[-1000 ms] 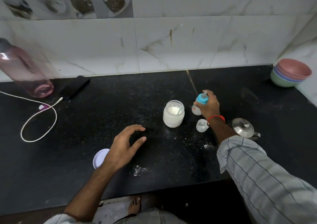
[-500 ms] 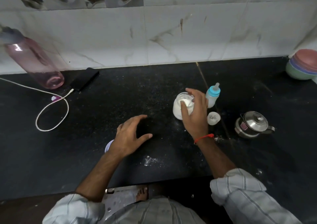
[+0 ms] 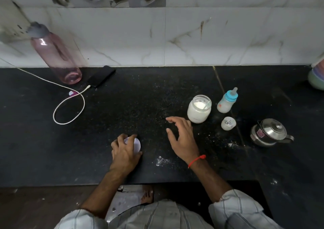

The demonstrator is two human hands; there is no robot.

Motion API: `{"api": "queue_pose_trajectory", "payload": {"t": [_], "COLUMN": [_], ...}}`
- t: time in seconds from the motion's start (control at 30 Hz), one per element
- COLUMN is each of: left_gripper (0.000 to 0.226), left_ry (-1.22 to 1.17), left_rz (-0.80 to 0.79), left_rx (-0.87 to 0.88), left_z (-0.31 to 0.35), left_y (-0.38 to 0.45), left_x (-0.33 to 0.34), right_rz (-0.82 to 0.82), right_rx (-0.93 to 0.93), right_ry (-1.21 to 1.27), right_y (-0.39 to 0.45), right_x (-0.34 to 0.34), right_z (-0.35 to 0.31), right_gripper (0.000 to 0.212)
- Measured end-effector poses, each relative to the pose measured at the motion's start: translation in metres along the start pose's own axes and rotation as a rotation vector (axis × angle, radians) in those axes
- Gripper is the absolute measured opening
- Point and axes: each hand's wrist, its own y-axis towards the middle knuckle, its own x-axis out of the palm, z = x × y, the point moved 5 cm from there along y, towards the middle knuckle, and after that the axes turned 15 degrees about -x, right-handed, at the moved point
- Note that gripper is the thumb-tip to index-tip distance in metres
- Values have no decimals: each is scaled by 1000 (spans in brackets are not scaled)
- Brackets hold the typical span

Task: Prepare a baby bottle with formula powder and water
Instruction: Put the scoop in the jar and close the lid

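**Left hand on the jar lid, right hand free over the desk**

While I watch from the head camera, my left hand (image 3: pixel 125 152) lies on the round pale lilac plastic lid (image 3: pixel 135 143), fingers curled over its near and left edge, so that grip is closed on the lid as it lies flat on the black speckled stone desk (image 3: pixel 122 109). My right hand (image 3: pixel 182 138) hangs just above the desk with its fingers spread apart and nothing in it, a red thread around the wrist. Just beyond its fingertips stands the open clear glass jar of white formula powder (image 3: pixel 199 109), with a thin clear handle leaning against its rim. Right of the jar, apart from it, the small clear baby bottle with the blue collar and teat (image 3: pixel 227 101) stands upright, cloudy white at the bottom. Near it, towards me, sits a small frosted white cap (image 3: pixel 228 123), and further right a lidded steel pot (image 3: pixel 269 134). Spilled white powder (image 3: pixel 162 161) dusts the desk between my wrists.
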Motion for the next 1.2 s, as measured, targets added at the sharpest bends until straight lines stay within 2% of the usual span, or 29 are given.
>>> {"api": "queue_pose_trajectory", "payload": {"t": [0.1,0.17,0.27,0.37,0.43,0.5,0.6,0.7,0.77,0.9,1.0,1.07,1.2], "left_gripper": [71,72,76,78,65,54,48,44,66,111,131,129,107], "left_ry": [-74,-287,-731,-988,-1046,-997,-896,-766,-655,-494,-402,-413,-540], "left_rz": [-27,-114,-436,-711,-806,-848,-782,-492,-377,-301,-281,-291,-295], "left_rx": [50,73,10,-44,-42,-7,88,166,216,295,367,415,478], "left_z": [15,35,78,120,147,169,193,205,215,237,253,259,258], "left_y": [2,-2,-15,-28,-32,-33,-28,-4,14,37,45,50,56], "left_x": [-1,-4,-1,4,6,7,9,11,17,37,49,55,58], "right_rz": [-22,-66,-183,-262,-213,-126,27,152,185,225,275,304,354], "right_rx": [62,89,92,104,154,208,306,377,396,398,415,420,423], "right_ry": [77,130,230,314,323,326,402,404,402,436,465,480,582], "right_y": [-5,-10,-17,-18,-17,-15,-15,-15,-14,-12,-15,-16,-23], "right_x": [-3,-8,-19,-33,-47,-61,-80,-99,-106,-117,-125,-130,-136], "right_z": [1,3,8,13,20,28,39,49,52,52,54,55,61], "right_gripper": [45,53,66,72,72,72,78,76,73,73,73,71,70]}}
